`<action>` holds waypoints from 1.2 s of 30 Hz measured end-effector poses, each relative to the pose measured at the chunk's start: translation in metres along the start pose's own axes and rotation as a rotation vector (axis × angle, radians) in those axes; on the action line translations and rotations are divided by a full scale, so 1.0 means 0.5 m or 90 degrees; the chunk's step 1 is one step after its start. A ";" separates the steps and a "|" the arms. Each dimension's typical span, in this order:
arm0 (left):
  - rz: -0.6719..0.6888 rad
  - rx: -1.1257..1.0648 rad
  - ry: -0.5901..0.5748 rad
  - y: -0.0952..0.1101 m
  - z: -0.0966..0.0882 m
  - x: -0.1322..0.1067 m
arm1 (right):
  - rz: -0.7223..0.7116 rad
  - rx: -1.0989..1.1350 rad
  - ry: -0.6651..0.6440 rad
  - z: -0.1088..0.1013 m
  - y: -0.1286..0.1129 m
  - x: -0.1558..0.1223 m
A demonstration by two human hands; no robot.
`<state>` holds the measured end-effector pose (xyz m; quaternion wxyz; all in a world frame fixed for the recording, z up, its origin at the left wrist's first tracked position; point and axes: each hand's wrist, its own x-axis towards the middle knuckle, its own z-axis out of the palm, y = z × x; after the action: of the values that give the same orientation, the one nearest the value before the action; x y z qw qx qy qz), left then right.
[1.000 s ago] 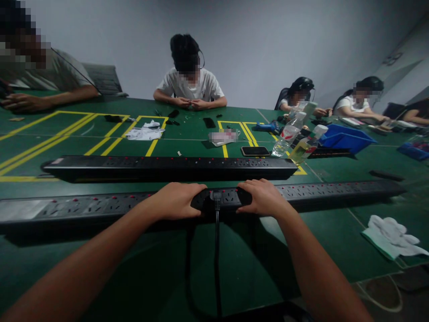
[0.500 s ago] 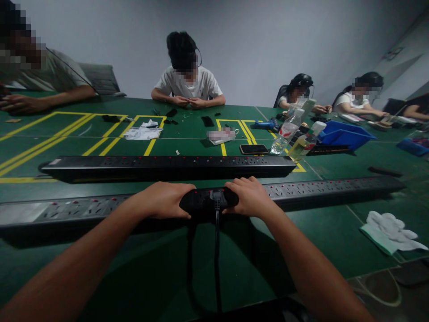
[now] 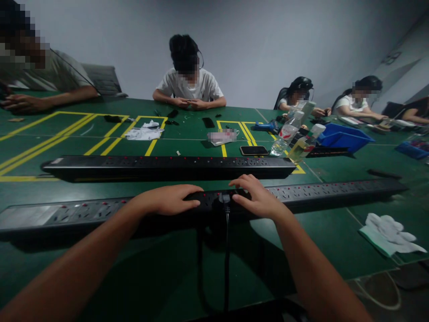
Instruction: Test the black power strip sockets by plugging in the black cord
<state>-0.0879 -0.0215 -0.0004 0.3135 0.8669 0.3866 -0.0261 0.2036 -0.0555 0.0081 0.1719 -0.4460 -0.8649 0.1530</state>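
A long black power strip [image 3: 295,192] with many sockets and small red lights lies across the green table in front of me. A black plug [image 3: 225,198] sits in one of its sockets, and its cord [image 3: 227,259] hangs down toward me. Left of the plug, my left hand [image 3: 167,200] grips the strip, thumb on the near side and fingers toward the far side, partly hidden. My right hand [image 3: 256,197] is just right of the plug, its fingers apart and loosely over the strip. Behind lies a second black power strip [image 3: 174,166].
White gloves [image 3: 389,230] lie at the right. Beyond the strips are a phone [image 3: 254,150], two bottles [image 3: 306,143], a blue bin [image 3: 348,136] and crumpled white cloth [image 3: 145,131]. Several people sit around the table, one person [image 3: 189,85] straight across.
The near strip and its plug have shifted slightly to the right. My right hand has loosened from the strip and its fingers have spread. My left hand stays on it.
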 end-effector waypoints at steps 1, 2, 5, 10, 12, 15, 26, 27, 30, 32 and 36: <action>0.002 -0.001 0.028 0.001 0.003 0.009 | 0.019 0.021 0.022 0.005 -0.009 0.002; 0.005 0.000 0.060 0.005 0.008 0.021 | 0.044 0.040 0.033 0.011 -0.019 0.005; 0.010 0.020 0.113 0.027 0.025 0.059 | 0.112 0.071 0.018 0.037 -0.049 0.012; 0.033 0.057 0.082 0.050 0.044 0.106 | 0.179 0.049 0.053 0.062 -0.073 0.020; 0.034 0.050 0.078 0.048 0.045 0.112 | 0.187 0.047 0.059 0.065 -0.074 0.021; 0.040 0.025 0.068 0.042 0.045 0.113 | 0.194 0.041 0.067 0.066 -0.075 0.021; 0.049 0.017 0.075 0.041 0.048 0.114 | 0.201 0.063 0.068 0.069 -0.076 0.018; 0.047 0.016 0.076 0.042 0.048 0.114 | 0.201 0.064 0.070 0.070 -0.077 0.017; 0.034 0.016 0.082 0.043 0.047 0.113 | 0.203 0.072 0.076 0.071 -0.083 0.016; 0.015 0.026 0.085 0.043 0.047 0.116 | 0.208 0.085 0.086 0.074 -0.086 0.017; 0.000 0.039 0.083 0.037 0.047 0.124 | 0.221 0.120 0.104 0.085 -0.084 0.027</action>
<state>-0.0271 -0.0038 -0.0275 0.2612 0.8760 0.4051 0.0187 0.1476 -0.0722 -0.0100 0.2538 -0.5809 -0.7402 0.2240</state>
